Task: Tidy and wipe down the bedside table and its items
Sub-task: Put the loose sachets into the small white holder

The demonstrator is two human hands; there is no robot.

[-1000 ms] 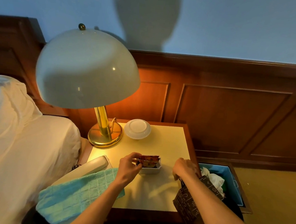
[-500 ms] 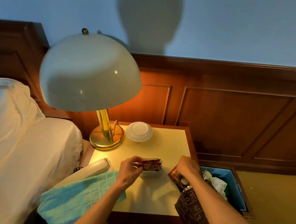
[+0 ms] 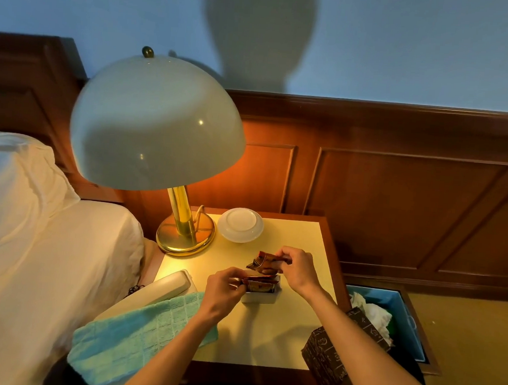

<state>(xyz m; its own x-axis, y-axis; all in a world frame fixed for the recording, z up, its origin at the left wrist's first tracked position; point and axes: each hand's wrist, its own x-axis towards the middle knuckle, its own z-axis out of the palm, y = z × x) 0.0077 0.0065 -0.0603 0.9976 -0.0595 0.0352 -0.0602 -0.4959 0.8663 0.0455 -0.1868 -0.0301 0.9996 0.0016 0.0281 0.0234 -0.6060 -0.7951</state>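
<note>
My right hand pinches a sachet above the white holder; left hand pinches the packed sachets. Forcing it in could tip the holder.

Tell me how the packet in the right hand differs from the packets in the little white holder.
The packet in the right hand is raised above the holder and looks crumpled; the packets in the holder stand packed on edge, with the left hand pinching their end. Both are reddish-brown with printed fronts.
</note>
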